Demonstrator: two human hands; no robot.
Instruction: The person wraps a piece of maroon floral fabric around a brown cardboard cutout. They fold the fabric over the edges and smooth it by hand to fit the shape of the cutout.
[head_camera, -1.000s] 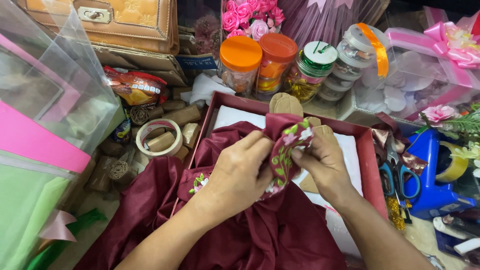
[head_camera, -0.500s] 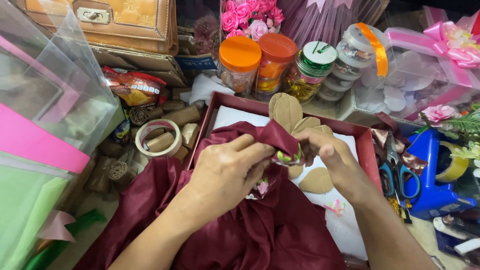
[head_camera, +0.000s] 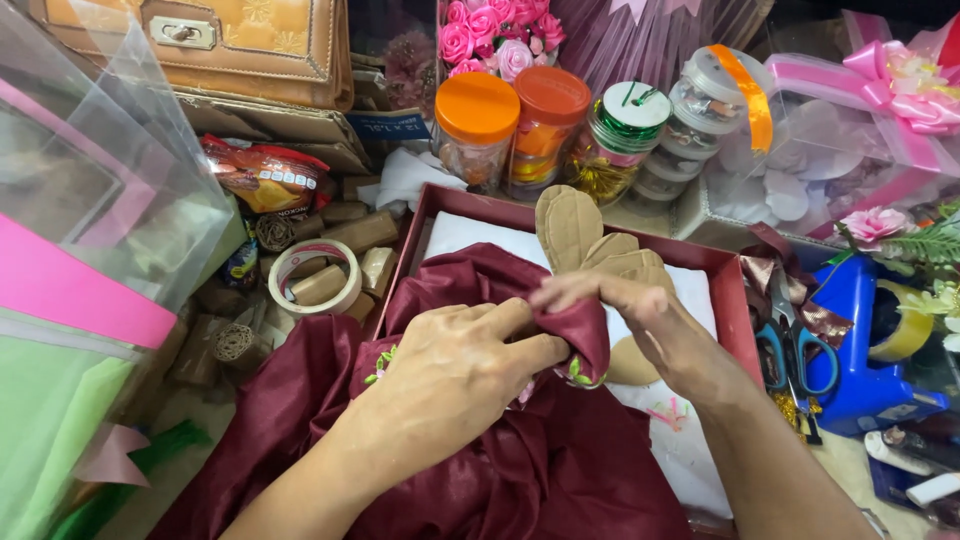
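The maroon cloth (head_camera: 480, 470) spills from our lap side into the red box (head_camera: 735, 300), where we are mid-fold, gathering one corner. Our left hand (head_camera: 455, 375) presses the bunched fabric down, fingers closed on it; just right, our right hand (head_camera: 650, 325) pinches the same fold, touching the left. Behind them lie tan shoe-sole cutouts (head_camera: 585, 235). Next, we judge, the fold needs a firm tuck without slipping.

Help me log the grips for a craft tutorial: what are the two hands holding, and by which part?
Both the left hand and right hand pinch the maroon fabric at one bunched, folded end over the red box.
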